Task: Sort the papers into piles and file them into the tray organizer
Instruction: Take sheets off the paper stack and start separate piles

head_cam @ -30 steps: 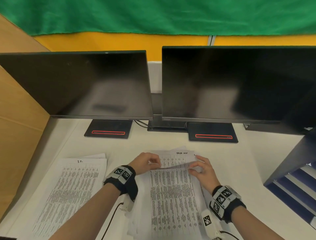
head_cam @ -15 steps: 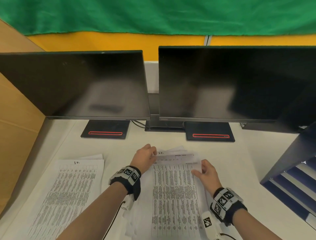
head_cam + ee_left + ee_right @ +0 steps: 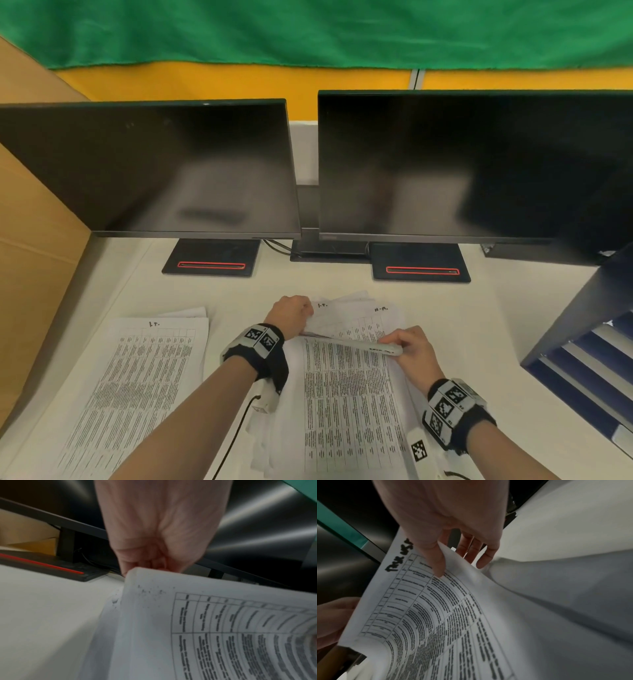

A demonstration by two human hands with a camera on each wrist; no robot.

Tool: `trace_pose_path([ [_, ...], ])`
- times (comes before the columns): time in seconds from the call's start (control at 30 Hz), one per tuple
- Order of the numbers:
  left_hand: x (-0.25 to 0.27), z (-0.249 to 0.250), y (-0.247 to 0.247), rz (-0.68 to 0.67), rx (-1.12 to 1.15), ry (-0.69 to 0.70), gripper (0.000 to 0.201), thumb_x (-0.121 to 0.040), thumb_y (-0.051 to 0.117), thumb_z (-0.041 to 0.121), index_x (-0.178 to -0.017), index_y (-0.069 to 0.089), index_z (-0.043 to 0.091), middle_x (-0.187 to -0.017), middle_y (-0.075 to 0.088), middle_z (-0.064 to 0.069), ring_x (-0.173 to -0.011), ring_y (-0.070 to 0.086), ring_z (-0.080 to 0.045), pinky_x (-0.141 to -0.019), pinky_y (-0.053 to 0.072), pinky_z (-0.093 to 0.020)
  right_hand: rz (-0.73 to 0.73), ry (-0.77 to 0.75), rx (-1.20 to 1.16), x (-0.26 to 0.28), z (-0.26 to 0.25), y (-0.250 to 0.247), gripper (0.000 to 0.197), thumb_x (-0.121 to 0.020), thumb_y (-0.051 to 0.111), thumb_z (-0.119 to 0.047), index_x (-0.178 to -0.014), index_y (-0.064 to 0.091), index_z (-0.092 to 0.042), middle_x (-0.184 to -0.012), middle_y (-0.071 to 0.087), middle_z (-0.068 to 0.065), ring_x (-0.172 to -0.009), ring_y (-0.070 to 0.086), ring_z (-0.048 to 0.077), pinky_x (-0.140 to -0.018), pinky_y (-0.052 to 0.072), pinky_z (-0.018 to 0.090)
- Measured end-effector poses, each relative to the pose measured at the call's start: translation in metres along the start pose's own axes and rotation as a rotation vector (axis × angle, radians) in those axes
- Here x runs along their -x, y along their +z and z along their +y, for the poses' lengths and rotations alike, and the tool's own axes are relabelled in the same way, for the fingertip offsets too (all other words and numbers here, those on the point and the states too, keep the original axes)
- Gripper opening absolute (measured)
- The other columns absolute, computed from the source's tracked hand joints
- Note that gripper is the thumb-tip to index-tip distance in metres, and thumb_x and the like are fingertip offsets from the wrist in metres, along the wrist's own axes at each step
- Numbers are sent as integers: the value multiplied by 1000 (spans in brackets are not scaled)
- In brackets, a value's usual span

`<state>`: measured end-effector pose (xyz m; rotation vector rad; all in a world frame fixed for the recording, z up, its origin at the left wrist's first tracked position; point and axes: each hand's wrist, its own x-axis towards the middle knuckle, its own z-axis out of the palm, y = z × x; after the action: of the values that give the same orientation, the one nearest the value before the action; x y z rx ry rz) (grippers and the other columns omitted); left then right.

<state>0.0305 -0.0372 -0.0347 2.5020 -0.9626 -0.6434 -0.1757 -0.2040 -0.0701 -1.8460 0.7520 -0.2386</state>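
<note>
Head view: on the tabletop (image 3: 239, 291) we see the top sheet (image 3: 346, 387) of the centre stack with its far edge curled back, our left hand (image 3: 291, 313) pinching the corner at 11 o'clock and our right hand (image 3: 411, 349) the one at 1 o'clock; a second pile (image 3: 137, 377) lies at 9 o'clock, the tray organizer (image 3: 582, 342) at 3 o'clock. Left wrist view: fingers (image 3: 137, 559) curl behind the sheet corner (image 3: 137, 574). Right wrist view: thumb (image 3: 435, 558) presses on the printed face, fingers (image 3: 471, 547) behind the sheet.

I note two dark monitors (image 3: 445, 164) side by side at the back of the white desk (image 3: 513, 325), each on a black base with a red stripe (image 3: 212, 265). Behind them I see a yellow wall (image 3: 239, 82) under green cloth (image 3: 308, 31), with a wooden panel (image 3: 30, 240) at left
</note>
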Motion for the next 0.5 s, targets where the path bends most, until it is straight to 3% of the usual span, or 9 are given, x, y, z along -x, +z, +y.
trace_pose_path([
  [0.17,-6,-3,8,-135,-246,-17,35,-79,65,33,-112,59,22,-118,48,-6,-108,50,-24,-92,43,-34,-55,-14,15,2,2,-3,34,-75,73,-3,-69,69,-37,-93,55,6,-92,55,21,-92,45,36],
  [0.27,-6,-5,11,-73,-226,62,28,-78,66,33,-101,62,18,-105,45,-2,-105,45,-23,-92,42,-36,47,-36,25,1,2,-3,48,-69,76,1,-67,68,-47,-104,50,-1,-105,47,18,-103,33,32],
  [0.33,-2,-4,11,-20,-149,177,17,-81,66,29,-89,65,14,-93,47,3,-97,48,-21,-86,42,-32,103,-29,15,-2,3,-1,53,-67,78,1,-66,67,-51,-117,44,0,-116,38,17,-107,24,31],
  [0.4,4,-4,13,-21,-127,270,16,-83,66,28,-79,64,13,-85,49,6,-88,48,-16,-77,38,-25,111,-30,-1,-4,3,-1,53,-68,77,1,-69,67,-52,-123,44,0,-120,36,17,-108,22,31],
  [0.5,13,-5,17,-23,-132,318,17,-83,66,29,-70,58,20,-83,50,7,-83,45,-13,-74,37,-25,106,-47,-4,-4,1,0,52,-69,76,1,-67,67,-49,-120,47,-3,-118,38,17,-109,25,33],
])
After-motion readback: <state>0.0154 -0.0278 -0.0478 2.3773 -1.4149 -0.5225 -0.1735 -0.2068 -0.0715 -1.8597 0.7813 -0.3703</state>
